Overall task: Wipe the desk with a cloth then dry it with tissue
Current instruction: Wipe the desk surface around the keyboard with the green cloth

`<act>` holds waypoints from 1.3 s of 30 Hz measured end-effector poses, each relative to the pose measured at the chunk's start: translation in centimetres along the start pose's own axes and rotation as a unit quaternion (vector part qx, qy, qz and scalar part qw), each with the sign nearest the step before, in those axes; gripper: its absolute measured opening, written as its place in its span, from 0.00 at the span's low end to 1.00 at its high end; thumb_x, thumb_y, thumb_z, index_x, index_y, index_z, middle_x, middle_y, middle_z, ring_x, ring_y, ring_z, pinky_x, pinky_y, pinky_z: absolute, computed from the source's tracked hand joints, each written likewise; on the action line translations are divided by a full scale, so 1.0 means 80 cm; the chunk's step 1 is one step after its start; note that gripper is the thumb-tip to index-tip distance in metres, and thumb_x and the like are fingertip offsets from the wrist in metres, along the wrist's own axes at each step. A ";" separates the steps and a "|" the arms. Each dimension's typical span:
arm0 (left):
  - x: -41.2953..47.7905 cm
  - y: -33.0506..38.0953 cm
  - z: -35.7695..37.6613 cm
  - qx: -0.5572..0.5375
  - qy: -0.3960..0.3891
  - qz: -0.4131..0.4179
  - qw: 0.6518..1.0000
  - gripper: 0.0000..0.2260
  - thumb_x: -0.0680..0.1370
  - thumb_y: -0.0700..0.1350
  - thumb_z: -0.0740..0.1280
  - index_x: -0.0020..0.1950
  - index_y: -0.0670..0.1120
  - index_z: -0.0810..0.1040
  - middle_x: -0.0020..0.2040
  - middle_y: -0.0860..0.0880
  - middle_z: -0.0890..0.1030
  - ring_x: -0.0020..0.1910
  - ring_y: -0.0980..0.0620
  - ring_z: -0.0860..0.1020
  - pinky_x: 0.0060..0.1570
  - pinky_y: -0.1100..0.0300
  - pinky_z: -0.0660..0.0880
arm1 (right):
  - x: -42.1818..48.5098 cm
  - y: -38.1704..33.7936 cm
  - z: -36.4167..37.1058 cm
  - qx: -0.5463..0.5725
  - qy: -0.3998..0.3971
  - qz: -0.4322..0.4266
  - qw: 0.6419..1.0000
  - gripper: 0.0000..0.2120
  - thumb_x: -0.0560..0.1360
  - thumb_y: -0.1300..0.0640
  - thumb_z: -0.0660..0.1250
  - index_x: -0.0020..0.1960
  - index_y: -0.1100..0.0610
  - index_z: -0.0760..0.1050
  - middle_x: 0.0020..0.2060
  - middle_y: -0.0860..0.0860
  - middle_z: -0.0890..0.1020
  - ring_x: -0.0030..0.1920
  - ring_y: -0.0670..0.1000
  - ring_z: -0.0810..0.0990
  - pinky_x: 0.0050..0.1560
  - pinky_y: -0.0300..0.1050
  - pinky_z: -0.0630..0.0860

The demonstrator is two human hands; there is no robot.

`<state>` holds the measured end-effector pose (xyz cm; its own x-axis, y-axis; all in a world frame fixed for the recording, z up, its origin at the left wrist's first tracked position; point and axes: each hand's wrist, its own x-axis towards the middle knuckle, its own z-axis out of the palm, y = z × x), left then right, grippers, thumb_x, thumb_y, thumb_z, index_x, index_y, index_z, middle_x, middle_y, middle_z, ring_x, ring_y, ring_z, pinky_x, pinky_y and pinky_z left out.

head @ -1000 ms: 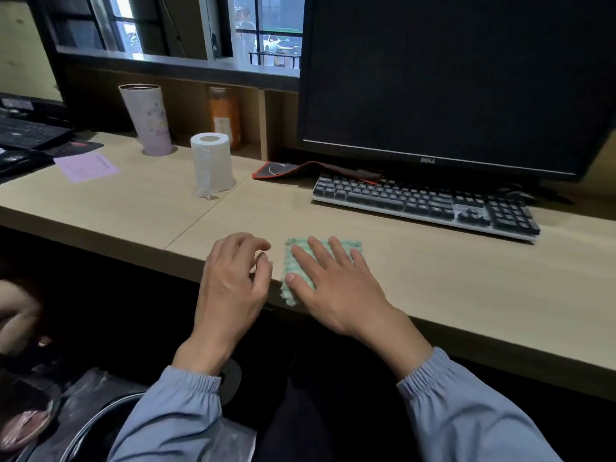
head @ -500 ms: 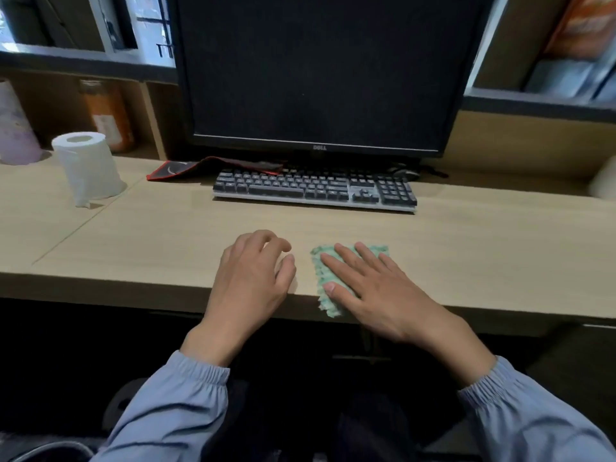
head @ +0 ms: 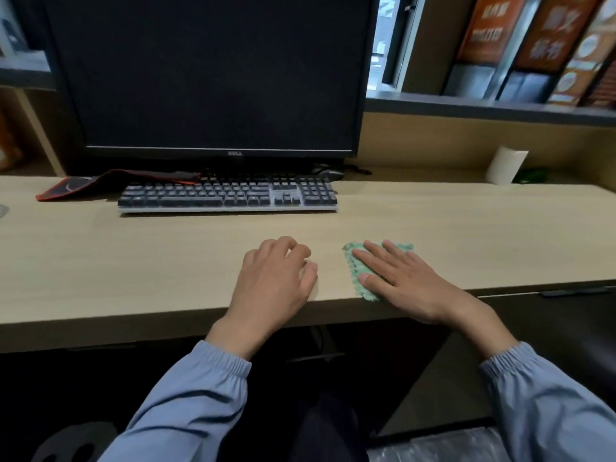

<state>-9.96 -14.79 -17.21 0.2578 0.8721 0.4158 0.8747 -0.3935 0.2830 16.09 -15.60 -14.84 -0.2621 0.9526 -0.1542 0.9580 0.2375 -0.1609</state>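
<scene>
From the head camera, your right grip (head: pixel 403 281) lies flat on the green cloth (head: pixel 358 270). The fingers are straight and spread, so the grip is wide and presses down on the cloth, pinching nothing. That posture suits wiping, since an open palm loads the whole pad against the counter (head: pixel 166 255) and lets it slide without bunching. The cloth sits near the front edge of the counter, in front of the right end of the keyboard (head: pixel 226 195), and its near corner reaches the lip or just over it. Your left grip (head: pixel 276 278) rests on the bare wood just beside the cloth but apart from it. Its fingers are loosely curled and hold nothing, and it probably only steadies you. The keyboard, the dark monitor (head: pixel 206 75) and the red-edged mouse pad (head: pixel 83 186) are all toward the back, which leaves the front strip open for your strokes. The wiping step looks to be in hand, and the drying is not yet begun. A white cylinder (head: pixel 506 165) stands far right at the back, though whether it is tissue I cannot tell.
</scene>
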 end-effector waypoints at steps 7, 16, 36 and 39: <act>0.017 0.019 0.014 0.026 -0.036 0.002 0.999 0.16 0.85 0.57 0.57 0.67 0.54 0.77 0.65 0.54 0.77 0.65 0.48 0.74 0.61 0.49 0.68 | 0.010 0.029 -0.002 -0.008 -0.008 0.022 1.000 0.28 0.83 0.33 0.43 0.81 0.34 0.40 0.82 0.39 0.41 0.82 0.47 0.36 0.80 0.53 0.39; 0.038 0.031 0.016 0.015 -0.069 -0.034 0.997 0.19 0.86 0.61 0.52 0.72 0.58 0.73 0.71 0.55 0.72 0.72 0.51 0.68 0.67 0.48 0.63 | 0.094 0.046 -0.028 -0.025 -0.028 0.041 0.998 0.29 0.85 0.36 0.43 0.83 0.39 0.40 0.83 0.44 0.40 0.82 0.53 0.37 0.80 0.59 0.40; 0.047 0.031 0.025 0.049 -0.109 -0.034 0.992 0.19 0.83 0.65 0.50 0.66 0.58 0.70 0.66 0.58 0.69 0.68 0.52 0.65 0.67 0.45 0.61 | 0.291 0.091 -0.076 -0.036 -0.034 0.082 0.995 0.30 0.84 0.34 0.42 0.83 0.39 0.43 0.84 0.46 0.44 0.83 0.54 0.41 0.79 0.61 0.42; 0.050 0.027 0.025 0.051 -0.109 -0.035 0.992 0.19 0.83 0.65 0.50 0.65 0.58 0.72 0.65 0.59 0.71 0.68 0.53 0.66 0.66 0.46 0.61 | 0.305 0.096 -0.084 -0.032 -0.039 0.094 0.994 0.30 0.84 0.34 0.43 0.84 0.40 0.43 0.84 0.46 0.44 0.83 0.54 0.41 0.79 0.62 0.42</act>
<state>-6.21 -11.55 -16.63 0.2680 0.9429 0.1976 0.9280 -0.3078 0.2102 17.86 10.78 -13.28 -0.0826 0.9646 -0.2505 0.9958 0.0697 -0.0600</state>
